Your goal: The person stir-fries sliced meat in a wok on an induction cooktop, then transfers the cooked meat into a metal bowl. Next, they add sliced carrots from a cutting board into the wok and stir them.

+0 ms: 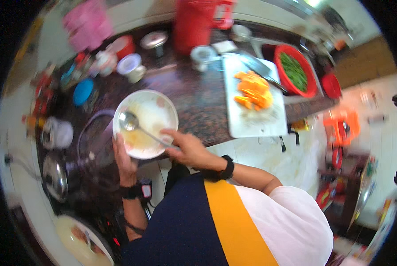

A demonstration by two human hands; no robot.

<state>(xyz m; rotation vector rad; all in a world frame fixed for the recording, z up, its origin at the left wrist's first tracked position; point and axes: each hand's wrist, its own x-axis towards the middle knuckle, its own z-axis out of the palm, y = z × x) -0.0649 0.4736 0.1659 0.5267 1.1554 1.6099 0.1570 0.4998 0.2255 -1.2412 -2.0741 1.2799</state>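
A white bowl [152, 113] with faint floral marks and a thin yellowish residue inside is over the front of the counter. My left hand [124, 163] grips its near left rim, with the bowl tilted towards me. In my right hand [188, 149] is the handle of a metal spoon [129, 121], whose round head rests inside the bowl. Right of the bowl, a white cutting board [261, 124] carries a pile of cut orange pieces [254, 89]. A cleaver [256, 66] with a black handle lies across the board's far side.
Beside the board stands a red basin [311, 78] of chopped greens [293, 71]. A red jug [193, 26], white cups [132, 68] and a blue-lidded jar [84, 92] stand along the dark counter [201, 109]. At lower left is a pan [75, 244] holding food and a utensil.
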